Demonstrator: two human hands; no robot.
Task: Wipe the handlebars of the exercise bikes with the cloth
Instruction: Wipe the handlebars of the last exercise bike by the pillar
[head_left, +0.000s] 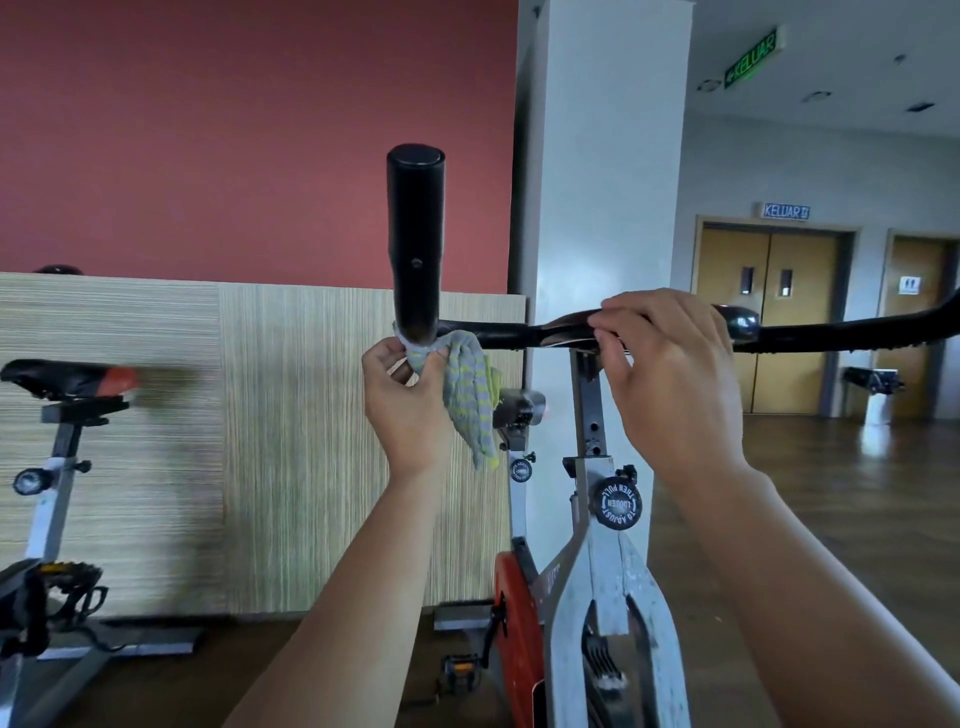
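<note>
Head view | left hand (410, 400) pinches striped cloth (467, 400) round base of upright handlebar horn (415, 239) | right hand (670, 358) grasps crossbar (498, 336) at centre | risk: loose cloth tail slips free, horn's upper length missed.

The left hand (409, 405) and right hand (675, 379) were bare, and the left arm (358, 582) and right arm (789, 582) were bare too.

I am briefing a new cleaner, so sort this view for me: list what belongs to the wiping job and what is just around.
In the job: cloth, gripped by the left hand; handlebar, held at its middle by the right hand.

Just around: adjusting knob; orange flywheel; saddle of the left-side bike; double doors; exit sign.
</note>
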